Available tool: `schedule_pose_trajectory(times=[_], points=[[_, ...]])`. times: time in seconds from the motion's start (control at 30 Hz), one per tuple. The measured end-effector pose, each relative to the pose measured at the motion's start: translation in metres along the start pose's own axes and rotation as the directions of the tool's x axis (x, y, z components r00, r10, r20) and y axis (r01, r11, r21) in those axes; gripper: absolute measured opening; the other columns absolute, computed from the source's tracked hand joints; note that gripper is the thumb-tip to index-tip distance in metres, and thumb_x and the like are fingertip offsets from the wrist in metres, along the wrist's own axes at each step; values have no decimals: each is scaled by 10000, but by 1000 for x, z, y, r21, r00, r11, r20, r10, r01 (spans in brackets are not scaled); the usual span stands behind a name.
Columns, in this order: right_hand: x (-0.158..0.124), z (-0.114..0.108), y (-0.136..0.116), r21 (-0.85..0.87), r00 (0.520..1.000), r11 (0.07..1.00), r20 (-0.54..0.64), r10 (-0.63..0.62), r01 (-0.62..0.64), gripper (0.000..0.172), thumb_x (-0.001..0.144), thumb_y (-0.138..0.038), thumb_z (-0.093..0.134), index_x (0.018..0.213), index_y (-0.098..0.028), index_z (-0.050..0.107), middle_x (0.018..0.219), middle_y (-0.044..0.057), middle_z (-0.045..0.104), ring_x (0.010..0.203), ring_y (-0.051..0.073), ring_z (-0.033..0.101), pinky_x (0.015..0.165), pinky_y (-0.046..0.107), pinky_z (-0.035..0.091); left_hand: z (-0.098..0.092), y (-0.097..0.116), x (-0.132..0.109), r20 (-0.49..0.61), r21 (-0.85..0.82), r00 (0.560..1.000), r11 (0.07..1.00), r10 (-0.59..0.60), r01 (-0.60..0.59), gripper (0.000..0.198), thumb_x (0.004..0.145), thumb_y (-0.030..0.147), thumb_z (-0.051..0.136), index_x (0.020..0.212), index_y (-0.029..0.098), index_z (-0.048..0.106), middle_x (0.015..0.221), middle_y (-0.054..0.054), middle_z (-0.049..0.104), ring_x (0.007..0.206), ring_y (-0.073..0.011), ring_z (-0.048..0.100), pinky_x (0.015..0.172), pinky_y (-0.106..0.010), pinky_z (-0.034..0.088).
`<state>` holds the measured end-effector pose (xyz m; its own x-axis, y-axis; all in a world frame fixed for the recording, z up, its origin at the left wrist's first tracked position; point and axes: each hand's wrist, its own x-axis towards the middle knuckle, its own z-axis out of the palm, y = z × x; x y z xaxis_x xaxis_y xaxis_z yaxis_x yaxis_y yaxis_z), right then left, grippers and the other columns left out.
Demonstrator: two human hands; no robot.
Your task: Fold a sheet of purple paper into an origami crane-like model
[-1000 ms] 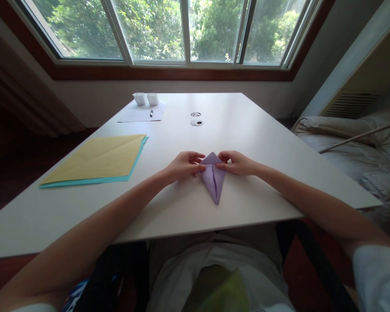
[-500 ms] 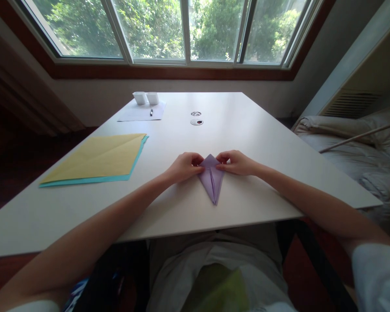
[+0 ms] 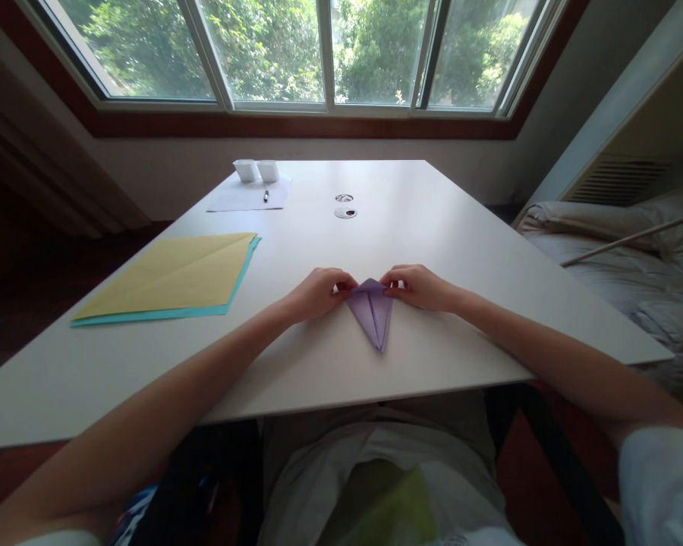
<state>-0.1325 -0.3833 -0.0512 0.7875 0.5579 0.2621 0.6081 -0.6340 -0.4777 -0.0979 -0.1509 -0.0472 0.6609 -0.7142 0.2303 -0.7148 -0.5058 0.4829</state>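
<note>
A folded purple paper point(image 3: 373, 312) lies on the white table point(image 3: 432, 227), shaped like a narrow kite with its point towards me. My left hand point(image 3: 317, 293) pinches its upper left corner with curled fingers. My right hand point(image 3: 418, 287) pinches the upper right corner the same way. Both hands rest on the table top, on either side of the paper's wide end.
A yellow sheet point(image 3: 176, 274) lies on a teal sheet point(image 3: 234, 292) at the left. Far back stand two small white boxes point(image 3: 256, 170), a white sheet point(image 3: 249, 196) with a pen point(image 3: 265, 196), and two round discs point(image 3: 345, 206). Bedding point(image 3: 620, 258) lies to the right.
The paper's top flap has been pressed lower and flatter. Both hands closed in slightly on its upper corners; the shape looks shorter.
</note>
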Motion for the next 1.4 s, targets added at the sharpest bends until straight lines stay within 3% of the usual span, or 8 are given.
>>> schedule_pose_trajectory(times=[0.17,0.37,0.6,0.7,0.93,1.23,1.4], points=[[-1,-2,-4,-42,999,998,-3,-45,45,152,818,-172,524,887,-147,658,792,52,626,705,119,568,659,225,436,1,0,-5,-7,78,997,994,83,-82,209,752,75,502,841,149,676,785,-23,650,690,-114,579,656,-207,444],[-4,-4,-4,-269,971,934,32,-236,236,247,900,-231,435,938,-186,675,790,56,662,740,145,570,702,265,419,0,9,-11,68,290,972,928,224,-234,264,835,69,434,896,158,674,821,-60,615,774,-144,569,708,-242,443],[-9,-4,-15,-566,941,752,191,-280,338,262,909,-189,406,1033,-177,636,851,73,647,846,190,519,722,310,374,-1,32,-13,254,595,954,752,160,-284,183,833,81,464,797,129,637,761,-69,577,745,-179,527,664,-273,422],[-10,-5,-22,-588,944,739,204,-259,330,253,906,-197,408,1021,-165,632,913,95,627,916,208,492,750,319,368,-2,40,-15,278,631,951,721,137,-288,164,832,77,459,822,119,617,783,-75,581,754,-182,530,685,-284,415],[-10,-2,-28,-565,959,777,212,-188,277,270,887,-161,402,1069,-130,600,848,99,606,856,204,488,753,315,370,2,49,-18,236,703,967,672,91,-234,240,880,124,423,1081,133,553,901,-83,590,861,-194,539,696,-290,382],[-8,-5,-26,-566,961,782,230,-153,260,291,892,-199,407,1104,-182,605,856,95,594,804,187,499,709,307,360,8,54,-23,226,757,970,611,89,-233,286,890,108,380,1127,87,537,917,-116,589,868,-215,534,668,-312,361],[-10,-15,-17,-513,963,823,232,-140,243,331,858,-161,432,1118,-237,622,959,79,623,804,174,525,711,299,377,8,55,-23,207,754,977,627,54,-194,294,882,110,384,1138,98,527,971,-126,580,889,-216,544,668,-306,377]])
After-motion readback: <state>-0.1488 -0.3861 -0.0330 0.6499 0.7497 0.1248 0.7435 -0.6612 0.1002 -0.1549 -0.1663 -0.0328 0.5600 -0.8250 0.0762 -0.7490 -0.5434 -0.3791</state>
